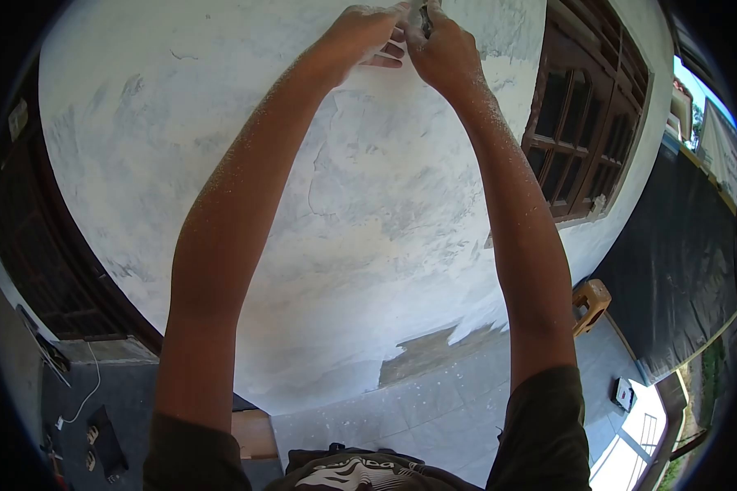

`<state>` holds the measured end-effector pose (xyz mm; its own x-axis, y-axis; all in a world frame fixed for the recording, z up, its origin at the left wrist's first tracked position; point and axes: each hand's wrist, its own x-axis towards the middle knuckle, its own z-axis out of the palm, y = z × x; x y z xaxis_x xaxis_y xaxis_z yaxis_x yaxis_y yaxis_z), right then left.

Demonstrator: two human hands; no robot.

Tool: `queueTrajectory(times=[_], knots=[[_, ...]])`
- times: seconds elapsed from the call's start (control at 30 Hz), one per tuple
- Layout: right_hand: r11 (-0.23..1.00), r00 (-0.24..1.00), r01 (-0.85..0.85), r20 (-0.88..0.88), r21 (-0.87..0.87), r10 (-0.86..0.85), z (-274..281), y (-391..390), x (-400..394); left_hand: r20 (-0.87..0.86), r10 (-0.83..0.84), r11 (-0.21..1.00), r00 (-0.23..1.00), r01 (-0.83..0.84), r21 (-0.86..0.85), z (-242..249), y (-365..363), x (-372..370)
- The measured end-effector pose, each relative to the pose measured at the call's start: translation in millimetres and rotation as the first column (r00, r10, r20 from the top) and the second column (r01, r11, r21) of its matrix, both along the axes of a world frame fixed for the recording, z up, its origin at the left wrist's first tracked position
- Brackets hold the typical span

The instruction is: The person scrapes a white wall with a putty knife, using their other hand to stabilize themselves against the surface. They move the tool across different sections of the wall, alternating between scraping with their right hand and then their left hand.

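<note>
Both my arms reach up to the top edge of the head view, in front of a white, patchy wall [368,188] with grey smears and cracks. My left hand [374,37] has its fingers apart and dusted white, close beside the other hand. My right hand [445,49] is closed around a small dark tool [425,22], partly cut off by the frame's top. Whether the left fingers touch the tool cannot be made out. White dust specks both forearms.
A brown wooden window [580,123] is at the right, a dark door [41,221] at the left. An orange-brown stool [591,304] stands low right. Grey floor tiles [434,409] meet the wall's base. A white cable [97,385] lies lower left.
</note>
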<state>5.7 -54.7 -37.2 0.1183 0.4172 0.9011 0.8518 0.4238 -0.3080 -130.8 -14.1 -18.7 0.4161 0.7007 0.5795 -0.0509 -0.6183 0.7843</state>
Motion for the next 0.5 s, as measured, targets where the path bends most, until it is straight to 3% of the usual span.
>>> queueTrajectory(times=[0.03,0.07,0.1,0.13,0.2,0.23,0.3,0.37,0.47,0.5], knots=[[0.998,0.998,0.052,0.038,0.047,-0.054,-4.2,10.9,5.8,-0.005,-0.008,1.0,1.0,0.008,0.001,-1.2,0.6,-10.8],[0.99,0.991,0.101,0.075,0.096,-0.109,-9.0,22.5,12.3,0.039,0.277,0.916,0.96,-0.276,0.291,-2.0,2.4,-21.3],[0.99,0.991,0.11,0.07,0.094,-0.117,-16.5,33.7,19.0,0.162,0.512,0.676,0.844,-0.512,0.53,-3.1,4.2,-30.8],[0.976,0.986,0.095,0.114,0.197,-0.119,-24.7,45.7,27.0,0.157,0.505,0.681,0.849,-0.503,0.532,-5.8,12.5,-39.2],[0.953,0.979,0.083,0.156,0.293,-0.133,-38.6,53.4,30.4,0.413,0.481,0.221,0.773,-0.563,0.796,-19.5,38.0,-46.2],[0.943,0.981,0.062,0.153,0.327,-0.118,-46.6,52.9,27.3,0.409,0.476,0.225,0.779,-0.558,0.799,-27.7,45.2,-43.4],[0.93,0.984,0.045,0.147,0.365,-0.105,-57.8,40.5,15.4,0.461,0.546,-0.094,0.699,-0.496,0.863,-42.1,56.1,-38.5],[0.986,0.999,0.048,0.004,0.162,-0.05,-64.4,16.2,-0.2,0.4,0.625,-0.128,0.67,-0.418,0.9,-48.5,55.9,-39.4],[0.977,0.997,0.072,-0.019,0.201,-0.07,-81.6,17.2,-3.1,0.298,0.797,-0.158,0.525,-0.294,0.942,-49.6,56.3,-31.5],[0.978,0.998,0.061,-0.016,0.197,-0.059,-89.2,16.0,-4.2,0.293,0.797,-0.152,0.529,-0.292,0.944,-49.9,57.7,-30.9]])
